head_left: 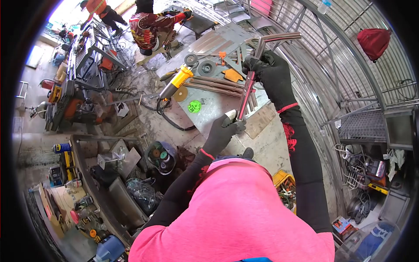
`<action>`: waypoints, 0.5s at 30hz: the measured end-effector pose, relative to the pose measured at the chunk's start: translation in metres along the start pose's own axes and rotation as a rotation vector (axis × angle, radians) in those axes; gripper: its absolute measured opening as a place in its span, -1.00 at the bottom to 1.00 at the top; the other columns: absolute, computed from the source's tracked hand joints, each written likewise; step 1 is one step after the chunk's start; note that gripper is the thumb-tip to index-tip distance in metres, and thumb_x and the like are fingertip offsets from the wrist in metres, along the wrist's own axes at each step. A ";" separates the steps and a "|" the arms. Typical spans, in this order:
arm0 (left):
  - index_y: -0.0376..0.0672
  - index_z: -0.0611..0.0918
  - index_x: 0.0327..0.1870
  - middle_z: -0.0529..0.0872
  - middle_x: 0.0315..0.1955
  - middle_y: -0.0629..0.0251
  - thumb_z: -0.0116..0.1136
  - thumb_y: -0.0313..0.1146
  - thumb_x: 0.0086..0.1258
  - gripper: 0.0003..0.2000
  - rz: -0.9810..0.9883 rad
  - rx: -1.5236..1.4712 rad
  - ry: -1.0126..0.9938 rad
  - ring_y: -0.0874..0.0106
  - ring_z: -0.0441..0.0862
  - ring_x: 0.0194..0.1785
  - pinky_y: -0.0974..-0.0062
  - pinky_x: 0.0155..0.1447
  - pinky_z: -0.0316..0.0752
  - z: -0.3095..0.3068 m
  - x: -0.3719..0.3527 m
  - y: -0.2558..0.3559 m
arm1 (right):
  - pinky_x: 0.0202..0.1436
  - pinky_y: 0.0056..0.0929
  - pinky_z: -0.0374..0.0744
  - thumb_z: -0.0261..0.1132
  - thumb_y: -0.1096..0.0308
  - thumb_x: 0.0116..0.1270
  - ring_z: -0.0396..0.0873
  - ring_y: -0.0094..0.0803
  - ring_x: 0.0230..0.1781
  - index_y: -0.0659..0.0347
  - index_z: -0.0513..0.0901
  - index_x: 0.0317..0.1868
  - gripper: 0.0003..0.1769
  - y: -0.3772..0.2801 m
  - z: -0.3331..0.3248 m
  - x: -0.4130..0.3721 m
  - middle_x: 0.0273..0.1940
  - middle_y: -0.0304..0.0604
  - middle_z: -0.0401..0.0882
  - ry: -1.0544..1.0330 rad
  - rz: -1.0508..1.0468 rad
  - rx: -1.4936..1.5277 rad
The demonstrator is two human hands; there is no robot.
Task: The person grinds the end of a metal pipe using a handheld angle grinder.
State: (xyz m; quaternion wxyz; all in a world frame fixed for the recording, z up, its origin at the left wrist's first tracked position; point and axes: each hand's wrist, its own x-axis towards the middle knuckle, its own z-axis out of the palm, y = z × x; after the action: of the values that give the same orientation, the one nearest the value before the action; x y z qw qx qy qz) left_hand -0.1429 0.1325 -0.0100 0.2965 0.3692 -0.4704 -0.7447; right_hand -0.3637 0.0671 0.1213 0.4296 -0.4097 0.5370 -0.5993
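Observation:
Black gloves cover both of my hands. My right hand [273,74] is closed around an angled metal piece [247,94], just below its bend. One shiny arm of this piece runs down toward me with a pinkish-red reflection; the other points off to the right. At the lower end, my left hand [223,133] grips the piece between thumb and fingers. Beneath it, a bundle of metal strips [216,85] lies on a metal-topped work surface [209,120]. A yellow-and-grey angle grinder [176,83] lies left of the strips, near a green disc [194,106].
An orange clamp [222,56] and grey discs [207,67] lie farther back on the surface. Two people work at the upper left. A bin of tools [161,157] stands on the left, a yellow crate [284,183] beside my body. Metal racking [362,126] lines the right.

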 end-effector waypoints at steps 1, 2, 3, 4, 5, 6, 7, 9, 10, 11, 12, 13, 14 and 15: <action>-0.39 0.59 0.46 0.83 0.12 0.20 0.24 -0.42 0.65 -0.56 0.004 -0.065 -0.010 0.42 0.82 0.09 0.40 0.22 0.74 -0.001 0.002 -0.006 | -0.07 -0.44 0.83 0.47 0.45 0.57 0.87 -0.36 -0.19 0.53 0.76 0.13 -0.71 0.002 -0.001 0.001 -0.11 0.00 0.86 0.001 0.000 0.001; -0.39 0.59 0.46 0.83 0.12 0.20 0.24 -0.42 0.65 -0.56 0.002 -0.064 -0.012 0.42 0.82 0.09 0.40 0.22 0.74 -0.003 0.003 -0.008 | -0.09 -0.43 0.82 0.46 0.44 0.57 0.87 -0.36 -0.20 0.52 0.77 0.13 -0.71 0.003 -0.001 0.002 -0.11 -0.01 0.86 -0.005 -0.004 -0.017; -0.37 0.56 0.51 0.82 0.14 0.19 0.25 -0.37 0.67 -0.53 -0.011 -0.106 -0.073 0.40 0.82 0.11 0.39 0.22 0.74 -0.006 0.005 -0.011 | -0.10 -0.42 0.81 0.46 0.43 0.57 0.87 -0.36 -0.20 0.51 0.78 0.13 -0.71 0.004 -0.001 0.002 -0.12 -0.01 0.86 -0.010 -0.006 -0.035; -0.36 0.53 0.55 0.80 0.17 0.17 0.26 -0.32 0.69 -0.49 -0.025 -0.149 -0.133 0.37 0.82 0.13 0.37 0.22 0.74 -0.009 0.007 -0.013 | -0.10 -0.42 0.81 0.46 0.43 0.57 0.87 -0.36 -0.20 0.51 0.78 0.13 -0.71 0.006 -0.001 0.002 -0.12 -0.01 0.86 -0.008 -0.004 -0.033; -0.36 0.53 0.55 0.80 0.17 0.17 0.26 -0.32 0.69 -0.49 -0.028 -0.150 -0.132 0.37 0.82 0.13 0.37 0.22 0.74 -0.010 0.009 -0.015 | -0.11 -0.42 0.81 0.46 0.43 0.57 0.87 -0.36 -0.20 0.51 0.78 0.13 -0.71 0.008 -0.003 0.004 -0.13 -0.02 0.86 -0.014 -0.002 -0.049; -0.34 0.48 0.60 0.79 0.20 0.14 0.27 -0.26 0.71 -0.44 -0.060 -0.150 -0.161 0.32 0.82 0.16 0.34 0.23 0.75 -0.012 0.012 -0.016 | -0.11 -0.41 0.81 0.46 0.43 0.56 0.87 -0.36 -0.21 0.50 0.79 0.13 -0.71 0.010 -0.005 0.006 -0.14 -0.02 0.86 -0.022 -0.001 -0.065; -0.32 0.43 0.65 0.77 0.23 0.11 0.27 -0.19 0.73 -0.39 -0.091 -0.151 -0.189 0.28 0.81 0.18 0.32 0.24 0.76 -0.013 0.014 -0.017 | -0.11 -0.41 0.81 0.46 0.43 0.56 0.87 -0.36 -0.21 0.50 0.79 0.13 -0.71 0.014 -0.006 0.008 -0.14 -0.02 0.86 -0.025 0.002 -0.065; -0.30 0.41 0.67 0.76 0.25 0.07 0.27 -0.11 0.74 -0.35 -0.100 -0.122 -0.180 0.23 0.81 0.19 0.28 0.25 0.76 -0.019 0.024 -0.035 | -0.10 -0.40 0.81 0.47 0.43 0.55 0.88 -0.34 -0.21 0.50 0.79 0.11 -0.72 0.025 -0.005 0.009 -0.14 -0.02 0.87 -0.011 -0.010 -0.091; -0.28 0.38 0.69 0.74 0.27 0.03 0.27 -0.04 0.74 -0.31 -0.110 -0.090 -0.175 0.19 0.81 0.20 0.25 0.26 0.77 -0.023 0.027 -0.046 | -0.10 -0.40 0.81 0.47 0.43 0.55 0.88 -0.34 -0.21 0.50 0.79 0.11 -0.72 0.029 -0.006 0.009 -0.14 -0.02 0.87 -0.015 -0.001 -0.088; -0.28 0.38 0.69 0.74 0.27 0.03 0.27 -0.04 0.74 -0.31 -0.119 -0.091 -0.170 0.19 0.81 0.20 0.25 0.26 0.77 -0.022 0.029 -0.046 | -0.10 -0.41 0.81 0.47 0.43 0.55 0.89 -0.33 -0.20 0.49 0.79 0.11 -0.72 0.030 -0.006 0.008 -0.14 -0.01 0.88 -0.014 0.022 -0.095; -0.29 0.37 0.69 0.75 0.27 0.01 0.23 0.02 0.75 -0.29 -0.148 -0.238 -0.213 0.16 0.82 0.19 0.21 0.28 0.76 -0.021 0.031 -0.046 | -0.09 -0.41 0.81 0.47 0.43 0.55 0.89 -0.32 -0.19 0.49 0.79 0.11 -0.72 0.031 -0.006 0.006 -0.13 0.00 0.89 -0.012 0.046 -0.102; -0.30 0.35 0.70 0.75 0.26 -0.02 0.20 0.08 0.76 -0.26 -0.174 -0.385 -0.256 0.14 0.82 0.19 0.17 0.30 0.76 -0.020 0.030 -0.047 | -0.08 -0.40 0.82 0.48 0.42 0.55 0.90 -0.32 -0.18 0.49 0.79 0.12 -0.71 0.032 -0.006 0.004 -0.11 0.02 0.89 -0.006 0.067 -0.048; -0.30 0.35 0.70 0.75 0.26 -0.02 0.20 0.08 0.76 -0.26 -0.180 -0.386 -0.254 0.14 0.82 0.19 0.17 0.30 0.76 -0.021 0.028 -0.049 | -0.08 -0.40 0.82 0.48 0.42 0.55 0.90 -0.32 -0.18 0.49 0.79 0.12 -0.71 0.034 -0.006 0.002 -0.11 0.02 0.89 -0.005 0.073 -0.046; -0.32 0.38 0.68 0.75 0.26 -0.03 0.15 0.11 0.77 -0.27 -0.133 -0.323 -0.289 0.14 0.82 0.18 0.16 0.29 0.75 -0.023 0.026 -0.049 | -0.09 -0.40 0.81 0.49 0.41 0.55 0.90 -0.33 -0.17 0.49 0.79 0.12 -0.70 0.034 -0.005 0.000 -0.11 0.02 0.89 -0.011 0.088 -0.036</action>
State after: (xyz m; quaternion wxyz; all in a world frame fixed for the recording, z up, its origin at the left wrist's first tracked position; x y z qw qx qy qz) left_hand -0.1435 0.1197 -0.0690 0.2316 0.2366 -0.3575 -0.8733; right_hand -0.3664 0.0666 0.0872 0.4507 -0.3968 0.5630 -0.5678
